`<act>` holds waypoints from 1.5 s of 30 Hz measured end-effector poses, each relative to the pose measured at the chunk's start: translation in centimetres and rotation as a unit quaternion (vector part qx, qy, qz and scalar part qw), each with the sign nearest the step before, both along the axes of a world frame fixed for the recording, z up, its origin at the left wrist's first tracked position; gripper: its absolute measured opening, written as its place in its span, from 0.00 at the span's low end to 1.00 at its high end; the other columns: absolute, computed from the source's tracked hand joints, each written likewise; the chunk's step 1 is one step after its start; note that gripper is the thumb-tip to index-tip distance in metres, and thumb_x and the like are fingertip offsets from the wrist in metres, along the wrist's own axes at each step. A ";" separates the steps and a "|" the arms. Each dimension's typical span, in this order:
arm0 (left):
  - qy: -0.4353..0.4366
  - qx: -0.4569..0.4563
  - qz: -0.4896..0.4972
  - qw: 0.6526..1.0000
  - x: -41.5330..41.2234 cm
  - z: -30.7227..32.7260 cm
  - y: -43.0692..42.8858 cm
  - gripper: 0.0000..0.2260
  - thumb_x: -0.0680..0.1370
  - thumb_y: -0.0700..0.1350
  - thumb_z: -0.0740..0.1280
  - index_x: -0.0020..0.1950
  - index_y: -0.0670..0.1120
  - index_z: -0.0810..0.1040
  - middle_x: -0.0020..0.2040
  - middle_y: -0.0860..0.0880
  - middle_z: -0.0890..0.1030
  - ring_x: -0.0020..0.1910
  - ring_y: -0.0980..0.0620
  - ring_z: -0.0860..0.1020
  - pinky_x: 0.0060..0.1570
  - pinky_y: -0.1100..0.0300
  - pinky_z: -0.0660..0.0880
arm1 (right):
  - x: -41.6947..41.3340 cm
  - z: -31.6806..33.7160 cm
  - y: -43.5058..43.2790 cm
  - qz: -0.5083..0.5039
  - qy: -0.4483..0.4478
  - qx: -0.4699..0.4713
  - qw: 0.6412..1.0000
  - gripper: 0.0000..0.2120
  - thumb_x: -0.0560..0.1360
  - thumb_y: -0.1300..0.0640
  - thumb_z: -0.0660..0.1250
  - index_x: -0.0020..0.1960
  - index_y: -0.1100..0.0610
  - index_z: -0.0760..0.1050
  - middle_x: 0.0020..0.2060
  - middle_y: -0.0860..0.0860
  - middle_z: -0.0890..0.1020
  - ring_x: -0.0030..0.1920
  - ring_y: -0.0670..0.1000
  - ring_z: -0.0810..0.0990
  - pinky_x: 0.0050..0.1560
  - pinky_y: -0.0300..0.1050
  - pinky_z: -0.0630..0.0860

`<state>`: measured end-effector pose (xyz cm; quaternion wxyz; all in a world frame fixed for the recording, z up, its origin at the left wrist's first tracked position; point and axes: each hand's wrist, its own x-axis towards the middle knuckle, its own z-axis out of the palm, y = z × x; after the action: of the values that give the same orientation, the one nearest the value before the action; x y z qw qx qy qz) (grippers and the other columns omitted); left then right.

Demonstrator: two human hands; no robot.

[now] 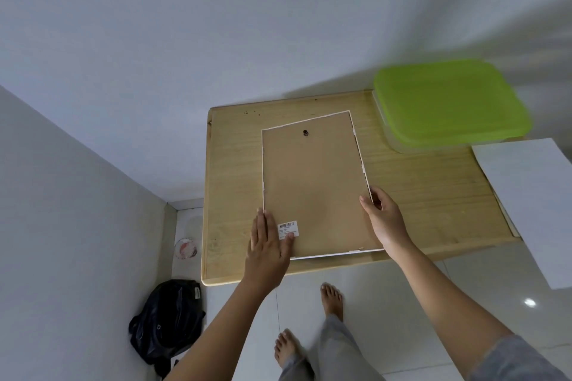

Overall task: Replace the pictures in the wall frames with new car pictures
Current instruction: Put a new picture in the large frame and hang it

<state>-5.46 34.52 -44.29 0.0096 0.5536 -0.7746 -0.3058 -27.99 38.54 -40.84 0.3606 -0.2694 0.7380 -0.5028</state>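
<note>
While face-down, one frame (314,185), two hands.

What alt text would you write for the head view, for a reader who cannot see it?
A picture frame lies face down on a wooden table, its brown backing up. The left hand rests flat on its near left corner and the right hand holds its right edge. A green-lidded box and a white sheet lie to the right.

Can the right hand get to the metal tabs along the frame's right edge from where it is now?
Probably yes: the right hand already rests at the frame right edge, and the tabs just beyond it lie uncovered.
</note>
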 end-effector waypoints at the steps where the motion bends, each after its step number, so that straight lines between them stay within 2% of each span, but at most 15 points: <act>1: -0.003 0.002 0.004 1.000 0.0 0.3 -0.1 0.31 0.80 0.58 0.47 0.74 0.46 0.34 0.76 0.49 0.34 0.75 0.52 0.35 0.73 0.52 0.43 | -0.1 0.4 0.0 0.000 -0.007 -0.016 1.000 0.09 0.77 0.64 0.62 0.55 0.56 0.74 0.44 0.48 0.78 0.42 0.38 0.75 0.42 0.22 0.69; 4: 0.020 -0.014 0.037 0.999 -1.0 1.9 -1.0 0.31 0.80 0.59 0.52 0.77 0.47 0.44 0.77 0.49 0.39 0.75 0.51 0.37 0.72 0.50 0.51 | -0.3 1.7 -0.5 -0.007 -0.021 -0.063 0.998 0.09 0.76 0.65 0.62 0.56 0.59 0.74 0.41 0.45 0.78 0.37 0.32 0.75 0.41 0.22 0.68; 10: 0.228 -0.066 0.029 0.971 -7.7 10.5 -6.7 0.26 0.80 0.53 0.56 0.76 0.47 0.53 0.71 0.41 0.64 0.71 0.44 0.62 0.68 0.54 0.59 | 0.9 5.5 -2.2 0.019 0.024 -0.131 0.991 0.11 0.74 0.64 0.66 0.57 0.59 0.75 0.44 0.52 0.78 0.38 0.34 0.75 0.43 0.26 0.70; 13: 0.305 -0.102 0.013 0.947 -10.6 16.7 -9.4 0.27 0.80 0.56 0.54 0.77 0.50 0.50 0.73 0.44 0.63 0.72 0.47 0.63 0.67 0.55 0.60 | 1.6 8.4 -3.0 0.057 0.122 -0.163 0.977 0.10 0.72 0.57 0.65 0.54 0.52 0.75 0.41 0.51 0.75 0.38 0.38 0.74 0.40 0.29 0.69; 16: 0.318 -0.122 0.002 0.940 -11.7 20.9 -10.9 0.31 0.80 0.58 0.55 0.77 0.49 0.46 0.74 0.42 0.62 0.73 0.45 0.61 0.68 0.51 0.60 | 2.5 10.9 -3.7 0.060 0.252 -0.205 0.944 0.13 0.73 0.60 0.64 0.57 0.59 0.76 0.39 0.54 0.73 0.38 0.40 0.72 0.40 0.27 0.67; 19: 0.295 -0.139 0.025 0.945 -11.0 22.1 -11.3 0.32 0.80 0.50 0.60 0.77 0.45 0.44 0.71 0.39 0.65 0.69 0.41 0.64 0.64 0.53 0.63 | 3.5 12.1 -4.2 0.080 0.389 -0.228 0.889 0.16 0.72 0.64 0.64 0.60 0.63 0.74 0.42 0.57 0.74 0.42 0.48 0.73 0.44 0.31 0.67; 24: 0.334 -0.163 0.088 0.924 -8.4 21.9 -10.7 0.31 0.78 0.39 0.57 0.76 0.42 0.45 0.49 0.36 0.74 0.47 0.41 0.74 0.41 0.56 0.68 | 5.4 12.6 -4.2 0.111 0.487 -0.223 0.837 0.20 0.71 0.70 0.67 0.62 0.63 0.73 0.42 0.58 0.74 0.43 0.57 0.74 0.47 0.38 0.68; 29: 0.356 -0.134 0.181 0.907 -5.5 22.0 -10.7 0.28 0.80 0.39 0.57 0.77 0.45 0.47 0.54 0.39 0.76 0.51 0.43 0.75 0.46 0.60 0.69 | 8.4 12.6 -3.9 0.153 0.455 -0.254 0.840 0.18 0.72 0.67 0.67 0.62 0.62 0.74 0.46 0.57 0.78 0.48 0.54 0.77 0.51 0.35 0.71; 31: 0.364 -0.118 0.225 0.896 -3.7 22.1 -11.0 0.27 0.80 0.40 0.57 0.77 0.45 0.51 0.64 0.40 0.73 0.59 0.44 0.74 0.46 0.68 0.66 | 9.7 13.1 -3.4 0.193 0.393 -0.281 0.854 0.15 0.74 0.65 0.66 0.61 0.62 0.75 0.47 0.55 0.79 0.48 0.51 0.79 0.51 0.37 0.75; 34: 0.418 -0.115 0.289 0.853 -0.7 21.8 -11.6 0.24 0.79 0.40 0.59 0.75 0.45 0.58 0.70 0.42 0.69 0.57 0.50 0.77 0.50 0.74 0.70 | 9.9 13.9 -2.9 0.228 0.271 -0.293 0.888 0.12 0.75 0.63 0.65 0.58 0.61 0.78 0.46 0.52 0.82 0.46 0.46 0.80 0.47 0.38 0.77; 36: 0.457 -0.111 0.317 0.824 0.9 21.7 -12.0 0.23 0.78 0.42 0.60 0.74 0.48 0.62 0.67 0.43 0.73 0.59 0.47 0.76 0.62 0.56 0.73 | 8.9 14.1 -3.6 0.201 0.254 -0.282 0.903 0.11 0.74 0.66 0.65 0.56 0.61 0.78 0.46 0.51 0.81 0.45 0.46 0.80 0.46 0.40 0.78; 37: 0.473 -0.106 0.326 0.812 1.4 21.7 -12.3 0.23 0.78 0.42 0.61 0.73 0.49 0.64 0.62 0.44 0.77 0.55 0.48 0.78 0.60 0.52 0.74 | 8.0 14.0 -4.3 0.171 0.254 -0.270 0.913 0.12 0.74 0.66 0.65 0.57 0.61 0.78 0.46 0.52 0.81 0.46 0.47 0.80 0.48 0.43 0.78; 39: 0.504 -0.092 0.334 0.791 2.0 22.1 -12.4 0.22 0.78 0.41 0.60 0.72 0.49 0.66 0.48 0.46 0.79 0.41 0.51 0.76 0.50 0.56 0.76 | 5.7 14.1 -6.0 0.118 0.280 -0.207 0.930 0.15 0.75 0.64 0.65 0.61 0.63 0.75 0.53 0.57 0.79 0.53 0.52 0.78 0.57 0.48 0.75; 42: 0.552 -0.074 0.314 0.769 1.6 23.6 -12.3 0.19 0.78 0.41 0.61 0.69 0.51 0.69 0.40 0.47 0.78 0.35 0.51 0.75 0.41 0.56 0.76 | 1.8 15.1 -8.2 0.101 0.280 -0.088 0.951 0.24 0.77 0.55 0.62 0.70 0.63 0.64 0.66 0.59 0.71 0.67 0.56 0.69 0.68 0.48 0.63; 45: 0.601 -0.059 0.277 0.748 -0.7 26.2 -12.7 0.18 0.78 0.42 0.62 0.67 0.55 0.71 0.41 0.49 0.81 0.33 0.54 0.78 0.37 0.59 0.78 | -1.4 17.8 -9.5 0.133 0.187 -0.117 0.966 0.22 0.79 0.50 0.59 0.71 0.54 0.63 0.63 0.50 0.74 0.62 0.49 0.74 0.64 0.45 0.68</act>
<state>-6.14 21.86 -18.10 0.5898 0.4442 -0.4378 -0.5130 -29.44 29.09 -23.01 0.2457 -0.4946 0.6861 -0.4735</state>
